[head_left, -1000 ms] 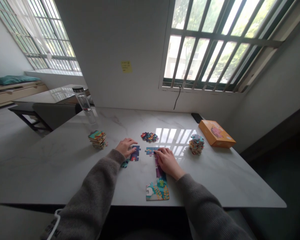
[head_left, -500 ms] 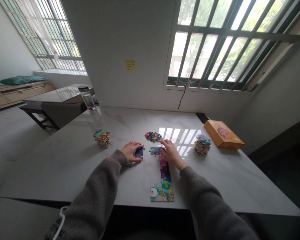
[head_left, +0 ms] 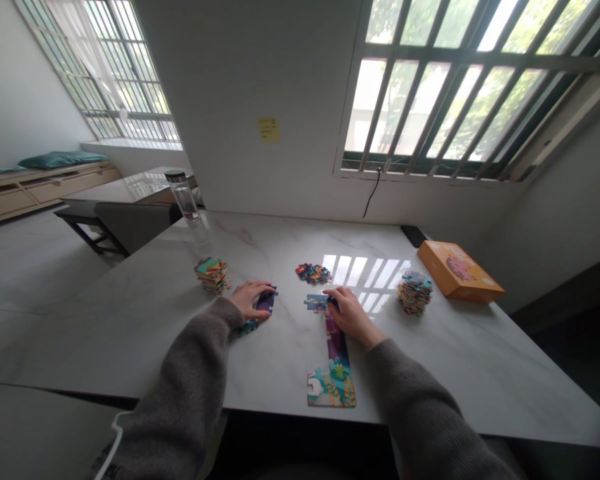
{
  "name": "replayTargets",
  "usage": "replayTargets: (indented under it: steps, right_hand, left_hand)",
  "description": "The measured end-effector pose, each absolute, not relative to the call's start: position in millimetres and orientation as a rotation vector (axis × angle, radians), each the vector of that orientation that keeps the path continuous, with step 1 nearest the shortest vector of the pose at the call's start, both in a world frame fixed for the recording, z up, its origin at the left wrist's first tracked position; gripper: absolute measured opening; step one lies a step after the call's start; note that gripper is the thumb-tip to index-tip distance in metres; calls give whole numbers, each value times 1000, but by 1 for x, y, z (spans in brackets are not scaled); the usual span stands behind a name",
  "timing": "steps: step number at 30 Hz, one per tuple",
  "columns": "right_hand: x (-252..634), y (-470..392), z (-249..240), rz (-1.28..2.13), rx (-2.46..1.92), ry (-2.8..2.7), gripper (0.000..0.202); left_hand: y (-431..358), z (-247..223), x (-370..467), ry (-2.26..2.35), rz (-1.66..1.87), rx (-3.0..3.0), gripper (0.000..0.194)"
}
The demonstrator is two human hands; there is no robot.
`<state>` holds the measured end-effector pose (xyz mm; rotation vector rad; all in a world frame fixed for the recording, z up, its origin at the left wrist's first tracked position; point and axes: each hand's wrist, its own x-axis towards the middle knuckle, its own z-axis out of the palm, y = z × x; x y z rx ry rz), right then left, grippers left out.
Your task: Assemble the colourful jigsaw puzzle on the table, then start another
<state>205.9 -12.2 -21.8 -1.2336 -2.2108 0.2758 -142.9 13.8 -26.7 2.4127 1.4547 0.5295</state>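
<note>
My left hand (head_left: 251,300) has its thumb and fingers around the edges of a dark purple puzzle piece (head_left: 266,303) low over the table. Just below that hand lies a teal puzzle piece (head_left: 248,327), partly hidden. My right hand (head_left: 351,315) curls over the top corner of a joined puzzle strip (head_left: 336,347), thumb and forefinger on a dark piece there. The strip has a blue end pointing left at the top, purple pieces down the side and a teal corner with orange plants at the bottom. Above it sits a small heap of loose puzzle pieces (head_left: 314,273).
One stack of puzzle pieces (head_left: 212,275) stands on the left, another stack (head_left: 415,293) on the right. An orange box (head_left: 459,270) and a black phone (head_left: 413,236) lie at the right back. A glass bottle (head_left: 184,197) stands at the left back corner of the white table (head_left: 275,373).
My left hand has moved left with the purple puzzle piece, away from the joined strip. My right hand stays at the strip's top corner. The view has shifted slightly.
</note>
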Motion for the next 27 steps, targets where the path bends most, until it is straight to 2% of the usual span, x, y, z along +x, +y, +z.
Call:
replayTargets:
  steps: [2,6,9,14,19,24,27]
  right_hand:
    - [206,-13,-21,288,-1233,-2202,33]
    - [205,-14,-21,298,-1227,-2189,32]
    - [204,-12,-22,279,-1215,-2178,31]
    - [202,-4,-21,264,-1191,-2124,30]
    - [202,-4,-21,298,-1176,-2092,30]
    - [203,-11,-19,329,-1140,-2092,31]
    - [202,-14,-18,333,-1137,-2088,32]
  left_hand:
    - [14,-23,-140,1435,691,2424,53]
    - [13,-15,-126,1435,1068,2428,30]
    - [8,-14,-108,1368,1108,2470,21]
    - [2,-9,-94,1301,1081,2499,18]
    - [-5,-2,-117,1603,1247,2175,17]
    - [-39,-21,-135,1756,1108,2243,13]
    - [-69,-32,-141,1916,988,2230,29]
